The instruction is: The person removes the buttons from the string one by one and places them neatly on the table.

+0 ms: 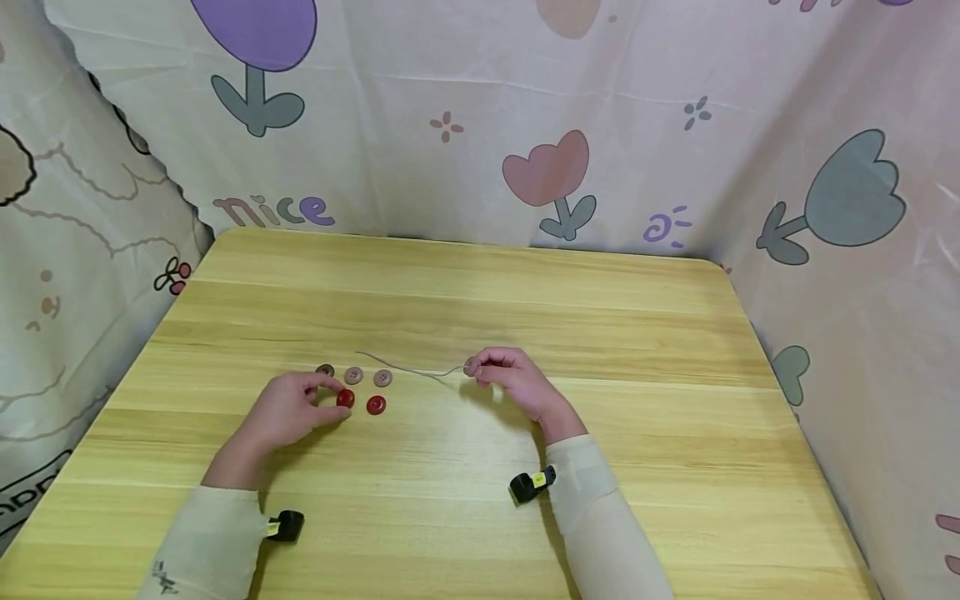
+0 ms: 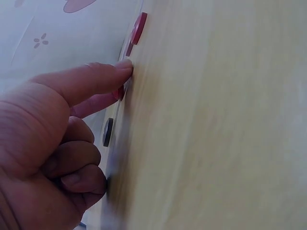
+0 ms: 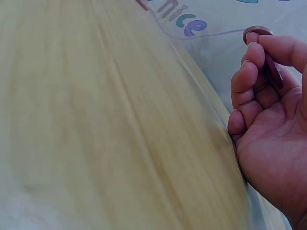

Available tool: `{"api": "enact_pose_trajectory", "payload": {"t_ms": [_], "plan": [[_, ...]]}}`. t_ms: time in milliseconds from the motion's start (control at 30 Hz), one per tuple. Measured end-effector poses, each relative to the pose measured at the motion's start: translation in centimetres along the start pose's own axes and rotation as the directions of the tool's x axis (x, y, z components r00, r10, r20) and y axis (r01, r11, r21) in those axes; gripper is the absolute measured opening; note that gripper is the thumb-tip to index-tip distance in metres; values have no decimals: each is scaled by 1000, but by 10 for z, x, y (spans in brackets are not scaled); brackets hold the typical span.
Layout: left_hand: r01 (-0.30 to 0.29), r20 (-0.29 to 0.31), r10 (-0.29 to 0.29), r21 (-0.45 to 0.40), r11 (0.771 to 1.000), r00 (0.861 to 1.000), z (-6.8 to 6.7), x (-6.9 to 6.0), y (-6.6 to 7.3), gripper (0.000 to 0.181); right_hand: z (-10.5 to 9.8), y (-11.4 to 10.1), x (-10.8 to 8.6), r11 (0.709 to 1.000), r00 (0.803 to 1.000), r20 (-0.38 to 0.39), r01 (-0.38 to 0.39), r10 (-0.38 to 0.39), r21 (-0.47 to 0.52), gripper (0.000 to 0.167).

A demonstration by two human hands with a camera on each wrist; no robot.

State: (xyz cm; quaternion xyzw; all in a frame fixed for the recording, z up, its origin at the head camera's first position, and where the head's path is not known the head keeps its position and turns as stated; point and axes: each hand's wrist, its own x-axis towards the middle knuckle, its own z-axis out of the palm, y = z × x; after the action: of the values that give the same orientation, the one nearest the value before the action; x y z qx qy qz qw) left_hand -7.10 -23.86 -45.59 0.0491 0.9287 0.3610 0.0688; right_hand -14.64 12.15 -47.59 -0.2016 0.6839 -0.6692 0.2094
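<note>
My left hand [image 1: 292,408] rests low over the tabletop, its thumb and index finger pinching a red button [image 1: 345,398] by its edges. The other left fingers are curled in. Beside it lies a second red button [image 1: 377,405]. Two mauve buttons [image 1: 353,375] and a dark button [image 1: 325,369] lie just behind. Off to the right, my right hand [image 1: 517,379] pinches a brownish button [image 3: 257,32] above the table. From that button a thin cord [image 1: 405,367] trails left. A dark red disc, seemingly another button [image 3: 273,72], shows between the right fingers and thumb.
The light wooden table [image 1: 465,292] carries all the loose buttons left of its middle. A printed curtain [image 1: 420,67] hangs behind and along both sides. Each wrist wears a small black camera [image 1: 287,526].
</note>
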Motion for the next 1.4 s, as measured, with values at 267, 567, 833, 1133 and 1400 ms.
{"api": "enact_pose_trajectory", "payload": {"t_ms": [267,567,833,1133,1400], "plan": [[-8,-8,8,0,1000,1000,3,0,-2,27,-1,0,0,1000,1000,0,9,-9,-2,16],[-13,-18,13,-5,1000,1000,2,-2,0,29,0,-1,-1,1000,1000,1,11,-11,-1,17],[25,11,-25,-9,1000,1000,0,-1,0,29,0,-2,-1,1000,1000,-7,0,0,-7,15],[17,-20,-17,-17,1000,1000,-16,8,12,30,0,-2,-1,1000,1000,-15,-4,4,5,14],[-30,-44,31,18,999,999,-20,23,28,36,0,-2,-1,1000,1000,-16,-8,8,10,16]]}}
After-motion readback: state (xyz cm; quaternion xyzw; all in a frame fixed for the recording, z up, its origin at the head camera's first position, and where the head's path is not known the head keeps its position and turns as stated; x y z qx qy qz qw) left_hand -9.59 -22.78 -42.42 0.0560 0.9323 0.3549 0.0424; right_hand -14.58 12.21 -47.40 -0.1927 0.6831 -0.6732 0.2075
